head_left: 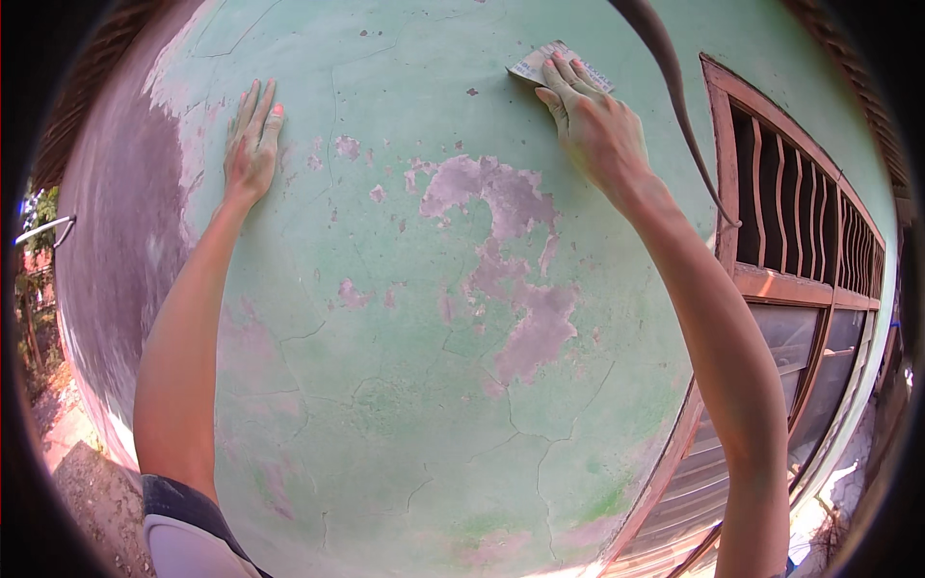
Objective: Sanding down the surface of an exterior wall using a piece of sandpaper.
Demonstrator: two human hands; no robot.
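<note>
A pale green wall (385,366) with peeling paint and cracks fills the view in front of me. My left hand (252,144) lies flat against its upper left part, fingers stretched upward and holding nothing. Higher up and to the right, my right hand (597,120) presses a sheet of sandpaper (529,67) onto the paint. The sheet's printed back shows around my fingers, while its abrasive face is hidden against the wall. Between and below my hands, a bare greyish-purple patch (544,328) shows where paint is gone.
A brown-framed window (780,284) with wavy bars stands at the right, above slatted panes. One dark cable (674,87) hangs down near my right hand. Bare dark plaster (120,222) covers the wall's left side. Plants (37,217) and rough ground (92,501) lie at the far left.
</note>
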